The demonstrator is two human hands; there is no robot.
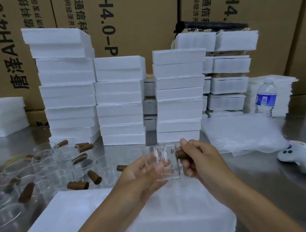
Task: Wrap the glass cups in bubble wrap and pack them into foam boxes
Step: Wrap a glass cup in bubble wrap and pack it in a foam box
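Observation:
A clear glass cup [168, 160] with a brown wooden handle is held between both hands above the table's front. My left hand [144, 177] cups it from below and the left, fingers curled round its body. My right hand [198, 160] grips the brown handle at the cup's right side. Below the hands lie an open foam box [185, 222] and a foam lid [65, 221] to its left. Several more glass cups [47, 162] with brown handles crowd the table at the left. A pile of bubble wrap [242, 135] lies at the right.
Tall stacks of white foam boxes [121, 100] stand behind the hands, with cardboard cartons [139, 15] at the back. A water bottle [265, 98] and a white handheld controller [304, 160] sit on the steel table [256, 180] at the right.

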